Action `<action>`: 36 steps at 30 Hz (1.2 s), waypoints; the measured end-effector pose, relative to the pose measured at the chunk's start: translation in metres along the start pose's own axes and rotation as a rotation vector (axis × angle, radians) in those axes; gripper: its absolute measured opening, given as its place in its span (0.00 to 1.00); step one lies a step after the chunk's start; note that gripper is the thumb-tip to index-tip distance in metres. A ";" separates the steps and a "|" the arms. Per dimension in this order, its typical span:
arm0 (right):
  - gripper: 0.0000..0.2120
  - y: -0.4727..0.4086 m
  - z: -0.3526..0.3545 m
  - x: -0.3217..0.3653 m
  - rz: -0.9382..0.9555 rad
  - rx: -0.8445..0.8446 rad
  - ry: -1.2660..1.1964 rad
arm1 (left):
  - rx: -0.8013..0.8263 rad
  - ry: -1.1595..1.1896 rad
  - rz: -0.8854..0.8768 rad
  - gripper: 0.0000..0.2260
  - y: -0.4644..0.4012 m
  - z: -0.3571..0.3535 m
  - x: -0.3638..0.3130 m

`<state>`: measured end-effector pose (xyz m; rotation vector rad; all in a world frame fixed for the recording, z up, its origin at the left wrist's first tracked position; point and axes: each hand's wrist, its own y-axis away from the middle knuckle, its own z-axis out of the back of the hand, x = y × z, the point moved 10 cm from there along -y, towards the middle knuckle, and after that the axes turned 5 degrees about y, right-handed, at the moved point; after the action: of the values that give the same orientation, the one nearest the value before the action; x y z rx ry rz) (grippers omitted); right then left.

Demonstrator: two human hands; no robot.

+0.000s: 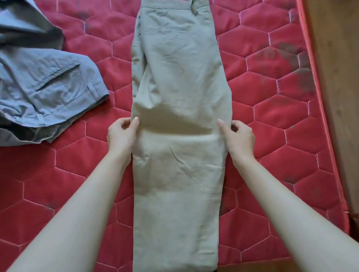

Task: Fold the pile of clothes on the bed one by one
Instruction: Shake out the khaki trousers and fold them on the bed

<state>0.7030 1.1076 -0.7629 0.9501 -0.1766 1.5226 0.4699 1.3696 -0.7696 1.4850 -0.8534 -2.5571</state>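
Left hand [121, 135] and right hand [239, 136] pinch the beige trousers' [179, 104] side edges mid-length; next, fold the near half toward the far waistband.

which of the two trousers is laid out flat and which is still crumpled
The beige trousers lie flat and lengthwise, pinched at both edges by the left hand and right hand. The blue-grey trousers are crumpled.

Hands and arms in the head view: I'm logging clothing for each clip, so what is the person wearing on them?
Nothing shows on either arm: both forearms are bare up to the frame's edge, with no sleeves in view. The left hand and right hand have no gloves, rings, watch or bracelets that I can see. The fingernails look short and unpainted.
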 end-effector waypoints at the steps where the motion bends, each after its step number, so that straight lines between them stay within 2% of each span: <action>1: 0.15 -0.006 0.002 0.004 0.000 -0.014 -0.021 | 0.020 0.033 -0.005 0.10 -0.007 -0.003 -0.008; 8: 0.14 -0.039 0.004 0.056 0.101 -0.066 0.034 | 0.185 0.069 -0.088 0.05 -0.055 -0.040 -0.077; 12: 0.14 -0.045 0.017 0.049 0.103 -0.128 -0.017 | 0.034 0.177 -0.081 0.04 -0.068 -0.008 -0.061; 15: 0.12 -0.042 0.003 0.038 0.045 -0.053 0.056 | -0.057 0.071 0.023 0.05 -0.061 0.002 -0.025; 18: 0.14 -0.050 -0.003 0.043 0.042 -0.043 0.103 | 0.046 0.052 0.028 0.05 -0.068 -0.014 -0.029; 21: 0.18 -0.065 0.004 0.056 0.040 -0.078 0.156 | 0.137 0.145 0.010 0.08 -0.088 -0.023 -0.054; 24: 0.18 -0.079 0.011 0.083 0.132 -0.161 0.260 | 0.181 0.197 -0.027 0.07 -0.108 -0.037 -0.085; 26: 0.18 -0.092 0.004 0.104 0.206 -0.138 0.281 | 0.175 0.180 -0.043 0.08 -0.122 -0.045 -0.100; 29: 0.15 -0.114 -0.022 0.130 0.228 -0.018 0.328 | 0.156 0.184 -0.046 0.06 -0.140 -0.051 -0.116; 31: 0.11 -0.123 -0.024 0.143 0.263 -0.047 0.325 | 0.113 0.188 -0.116 0.04 -0.149 -0.047 -0.127; 33: 0.10 -0.129 -0.014 0.137 0.235 -0.110 0.210 | 0.032 0.197 -0.150 0.03 -0.154 -0.040 -0.125; 36: 0.09 -0.132 -0.019 0.117 0.145 -0.060 0.188 | 0.008 0.152 -0.082 0.04 -0.154 -0.047 -0.107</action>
<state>0.8242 1.2365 -0.7540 0.7545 -0.1580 1.7211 0.5982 1.5136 -0.7788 1.7246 -0.7993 -2.4586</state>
